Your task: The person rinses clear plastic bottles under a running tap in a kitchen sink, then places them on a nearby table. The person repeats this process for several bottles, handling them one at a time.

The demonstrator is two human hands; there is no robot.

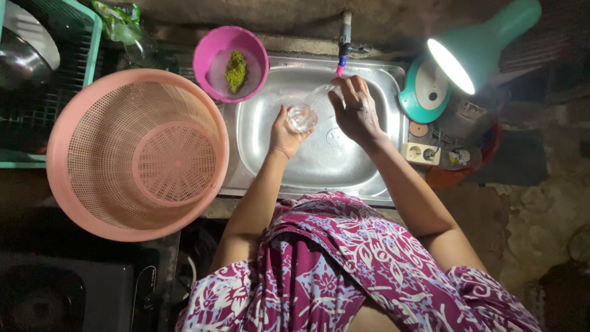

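Glass sits over the steel sink, just under the tap, tilted on its side. My left hand is curled round its base; my right hand grips the rim end, fingers wrapped over it. I judge it light, rigid, wet-slick and breakable, so I'd hold the body, not the lip. Around the sink, largest first: pink colander basket to its left, teal desk lamp to its right, magenta bowl with green scrubber at its upper left. Nothing blocks the basin itself.
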